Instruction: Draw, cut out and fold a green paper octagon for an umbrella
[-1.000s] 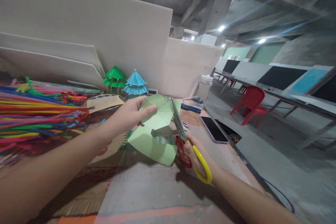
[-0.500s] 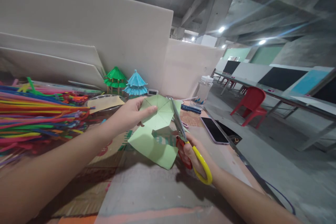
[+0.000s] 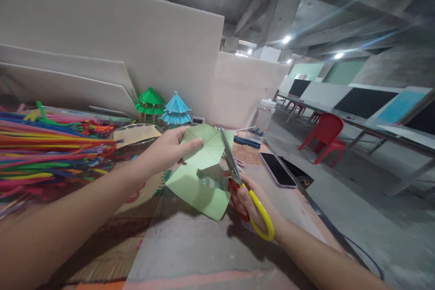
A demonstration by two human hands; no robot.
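Observation:
Pinched in my left hand (image 3: pixel 175 147) is a sheet of light green paper (image 3: pixel 207 156), marked with dark lines that meet near its middle. A strip of the same sheet, cut partly away, hangs below toward me. My right hand (image 3: pixel 253 197) grips scissors (image 3: pixel 234 167) with one yellow and one red handle. Their blades point away from me and lie at the right edge of the lined part, nearly closed together. Some fingers of both hands are hidden behind the paper and the handles.
Colourful pipe cleaners (image 3: pixel 50 149) are heaped at left. Green (image 3: pixel 150 101) and blue (image 3: pixel 176 108) paper umbrella shapes stand behind the paper. At right lie a phone (image 3: pixel 277 170) and a dark blue cutter (image 3: pixel 247 141), near a clear jar (image 3: pixel 263 120). White boards (image 3: pixel 112 31) rise behind.
Almost nothing differs. The hands, green paper and scissors keep practically the same places, with only a tiny shift in the view.

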